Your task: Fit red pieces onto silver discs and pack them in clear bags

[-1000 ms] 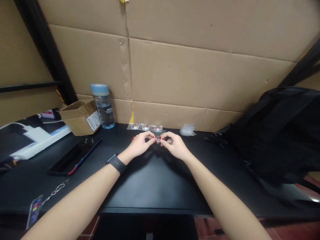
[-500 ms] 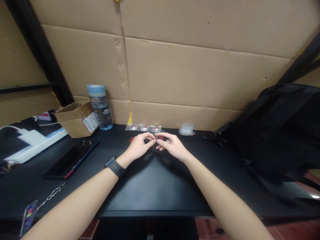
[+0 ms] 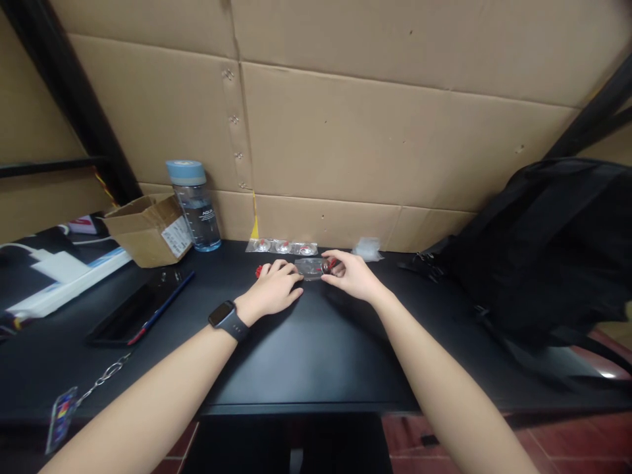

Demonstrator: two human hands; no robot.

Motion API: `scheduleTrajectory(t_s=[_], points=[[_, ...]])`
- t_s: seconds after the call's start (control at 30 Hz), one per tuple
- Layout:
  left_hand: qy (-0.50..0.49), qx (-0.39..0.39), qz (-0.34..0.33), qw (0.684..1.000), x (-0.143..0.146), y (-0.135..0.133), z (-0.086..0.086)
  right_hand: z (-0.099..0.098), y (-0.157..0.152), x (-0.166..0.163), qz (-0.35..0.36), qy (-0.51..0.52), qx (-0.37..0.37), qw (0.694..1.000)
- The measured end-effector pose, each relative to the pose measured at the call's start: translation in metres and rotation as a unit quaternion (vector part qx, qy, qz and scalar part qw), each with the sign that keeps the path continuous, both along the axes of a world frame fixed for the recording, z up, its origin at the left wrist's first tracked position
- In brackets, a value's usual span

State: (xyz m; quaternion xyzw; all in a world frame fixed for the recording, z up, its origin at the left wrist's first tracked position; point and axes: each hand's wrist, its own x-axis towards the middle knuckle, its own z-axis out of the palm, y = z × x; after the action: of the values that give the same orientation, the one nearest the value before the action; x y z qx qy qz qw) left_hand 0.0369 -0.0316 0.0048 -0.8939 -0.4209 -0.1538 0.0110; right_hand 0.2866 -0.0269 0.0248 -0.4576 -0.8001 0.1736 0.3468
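Observation:
My left hand [image 3: 276,288] lies on the black desk [image 3: 306,355] with its fingers curled loosely down, beside small red pieces [image 3: 259,270]. My right hand [image 3: 351,275] pinches the right end of a small clear plastic packet [image 3: 310,268] with a red and dark part in it, which lies flat on the desk between the two hands. A strip of similar clear packets [image 3: 282,247] lies just behind, against the cardboard wall. A black watch [image 3: 228,319] is on my left wrist.
A water bottle [image 3: 193,205] and an open cardboard box [image 3: 148,227] stand at the back left. A phone with a pen [image 3: 138,308] lies left, a key chain [image 3: 83,395] at the front left. A black backpack [image 3: 548,250] fills the right. A crumpled clear wrapper [image 3: 366,248] lies by the wall.
Both hands held a small item pinched between them above the desk. Now the left hand has let go and rests on the desk, and the right hand has laid the packet down flat.

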Motion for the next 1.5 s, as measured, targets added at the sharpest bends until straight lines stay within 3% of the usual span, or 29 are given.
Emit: scheduleTrajectory(t_s=[0.17, 0.4, 0.6, 0.93, 1.13, 1.33, 1.5], points=[[-0.007, -0.034, -0.043, 0.998, -0.002, -0.010, 0.010, 0.013, -0.014, -0.005, 0.029, -0.085, -0.012, 0.996], [0.000, -0.077, -0.069, 0.995, -0.005, -0.019, 0.010, 0.026, -0.029, -0.005, 0.063, -0.129, -0.090, 0.986], [0.013, -0.064, -0.085, 0.994, -0.007, -0.023, 0.011, 0.022, -0.030, -0.005, 0.061, -0.159, -0.120, 0.978], [0.017, -0.088, -0.082, 0.993, -0.010, -0.022, 0.014, 0.007, -0.022, -0.016, 0.030, -0.141, -0.028, 0.989], [0.033, -0.106, -0.083, 0.990, -0.011, -0.022, 0.016, 0.004, -0.019, -0.016, 0.074, -0.116, -0.047, 0.989], [0.006, -0.109, -0.081, 0.991, -0.011, -0.022, 0.016, -0.008, -0.006, -0.026, -0.036, -0.202, 0.080, 0.975], [0.002, -0.104, -0.086, 0.991, -0.011, -0.020, 0.012, -0.016, 0.003, -0.039, -0.099, -0.259, 0.128, 0.952]])
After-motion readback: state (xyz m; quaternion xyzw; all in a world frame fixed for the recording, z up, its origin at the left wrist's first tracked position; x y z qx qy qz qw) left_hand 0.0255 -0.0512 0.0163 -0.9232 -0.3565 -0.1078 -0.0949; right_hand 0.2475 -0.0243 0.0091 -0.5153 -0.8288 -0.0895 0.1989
